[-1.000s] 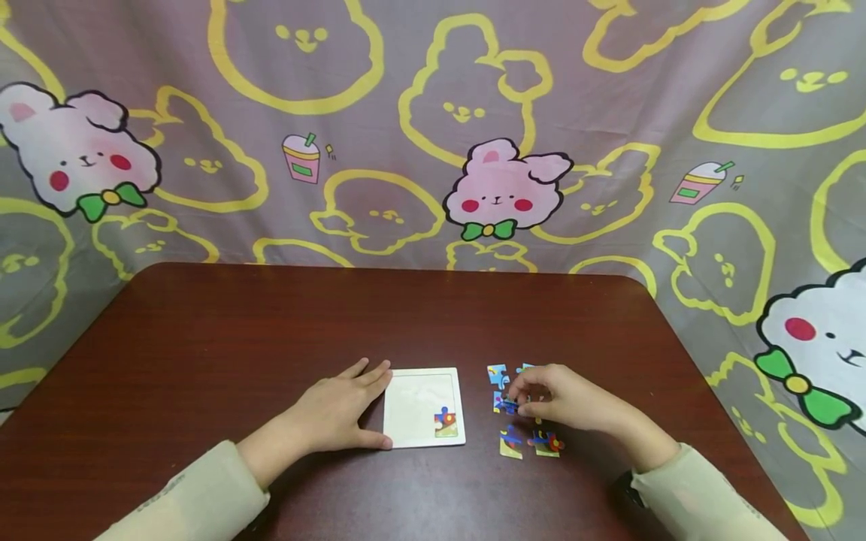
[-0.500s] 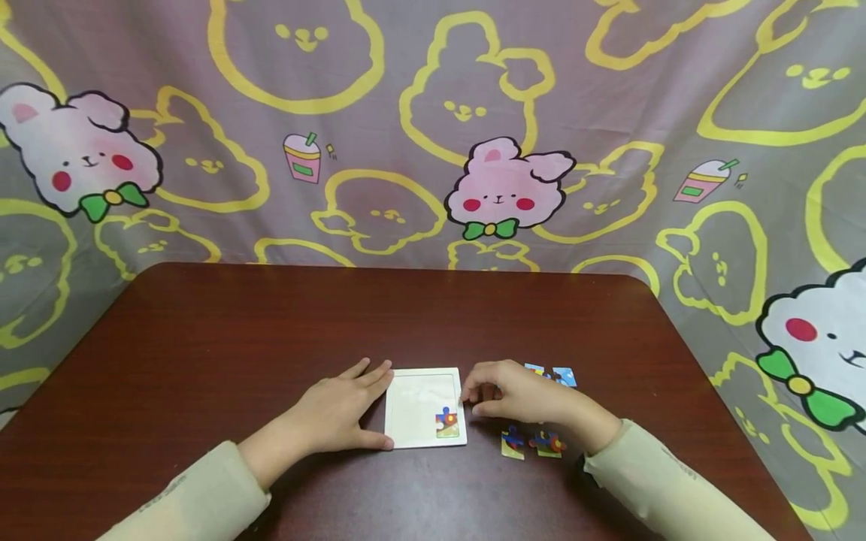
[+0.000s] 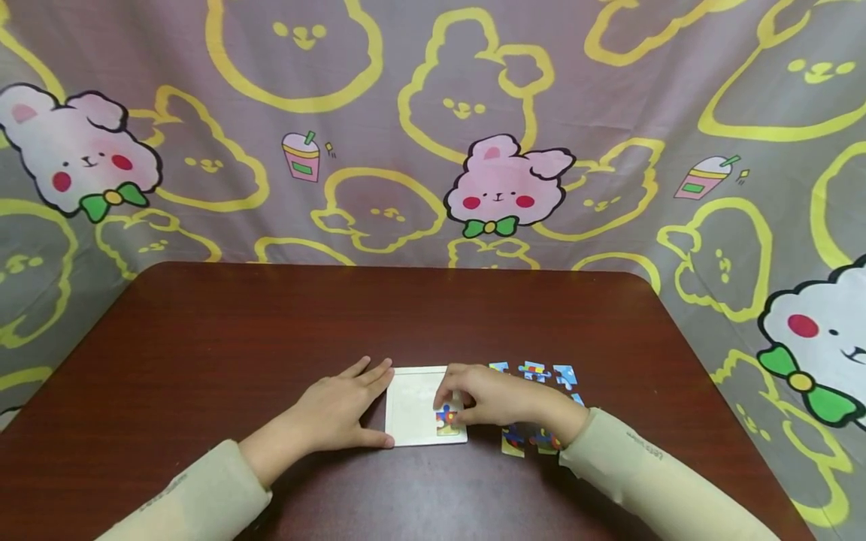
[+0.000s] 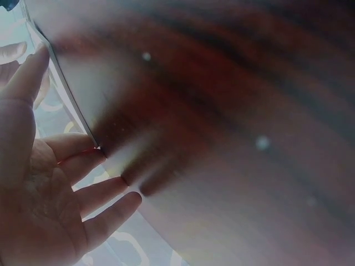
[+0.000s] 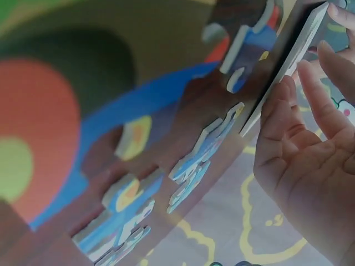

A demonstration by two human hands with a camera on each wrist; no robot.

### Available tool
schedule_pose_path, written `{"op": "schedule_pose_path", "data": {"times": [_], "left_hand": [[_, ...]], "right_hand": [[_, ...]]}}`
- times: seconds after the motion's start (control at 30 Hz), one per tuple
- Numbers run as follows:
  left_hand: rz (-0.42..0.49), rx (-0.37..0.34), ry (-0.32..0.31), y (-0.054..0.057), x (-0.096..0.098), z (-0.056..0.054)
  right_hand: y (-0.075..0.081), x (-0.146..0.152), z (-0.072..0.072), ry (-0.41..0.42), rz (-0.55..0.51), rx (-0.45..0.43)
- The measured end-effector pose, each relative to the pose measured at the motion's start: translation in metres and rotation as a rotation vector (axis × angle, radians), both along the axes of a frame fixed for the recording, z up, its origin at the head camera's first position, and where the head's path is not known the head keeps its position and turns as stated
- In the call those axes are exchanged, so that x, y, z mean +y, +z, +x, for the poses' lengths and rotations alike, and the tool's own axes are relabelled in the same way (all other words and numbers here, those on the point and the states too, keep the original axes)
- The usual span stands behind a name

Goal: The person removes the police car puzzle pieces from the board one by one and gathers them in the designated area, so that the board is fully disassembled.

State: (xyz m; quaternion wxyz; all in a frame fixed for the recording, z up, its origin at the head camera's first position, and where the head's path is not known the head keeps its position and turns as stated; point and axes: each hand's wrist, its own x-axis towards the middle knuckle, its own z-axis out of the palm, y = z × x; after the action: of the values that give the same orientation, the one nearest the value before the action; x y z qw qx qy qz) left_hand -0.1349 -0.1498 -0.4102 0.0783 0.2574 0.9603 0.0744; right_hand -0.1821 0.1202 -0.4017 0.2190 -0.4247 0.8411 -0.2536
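My left hand (image 3: 338, 409) lies spread at the left side of a white square puzzle board (image 3: 414, 406), its thumb and fingertips touching the edge. The left wrist view shows this hand (image 4: 50, 194) with straight fingers along the board's rim (image 4: 67, 91). One colourful puzzle piece (image 3: 446, 425) lies in the board's lower right corner. Just above that piece, my right hand (image 3: 490, 394) bends its fingers and thumb in a pinch. The small piece it carries is mostly hidden by the fingers. In the right wrist view the hand (image 5: 310, 160) reaches to the board's edge (image 5: 291, 64).
Several loose puzzle pieces lie right of the board, among them a blue corner piece (image 3: 564, 375) and a yellow-bottomed one (image 3: 512, 445). My right forearm covers some of them. A patterned curtain (image 3: 379, 150) hangs behind the brown table (image 3: 271, 323).
My right hand has moved left from the loose pieces, where it pinched one, to over the right side of the board. The left hand has stayed in place.
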Motion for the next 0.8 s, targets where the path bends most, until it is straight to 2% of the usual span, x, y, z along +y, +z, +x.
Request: {"op": "schedule_pose_path", "data": {"times": [0.3,0.8], "left_hand": [[-0.001,-0.013,0.012,0.001,0.0008,-0.0004],[0.005,-0.02,0.018,0.0009,0.0016,0.0015]], "right_hand": [[-0.0022,-0.0037,0.0025,0.013,0.052,0.028],[-0.003,-0.0038,0.0086,0.008,0.063,0.038]]}}
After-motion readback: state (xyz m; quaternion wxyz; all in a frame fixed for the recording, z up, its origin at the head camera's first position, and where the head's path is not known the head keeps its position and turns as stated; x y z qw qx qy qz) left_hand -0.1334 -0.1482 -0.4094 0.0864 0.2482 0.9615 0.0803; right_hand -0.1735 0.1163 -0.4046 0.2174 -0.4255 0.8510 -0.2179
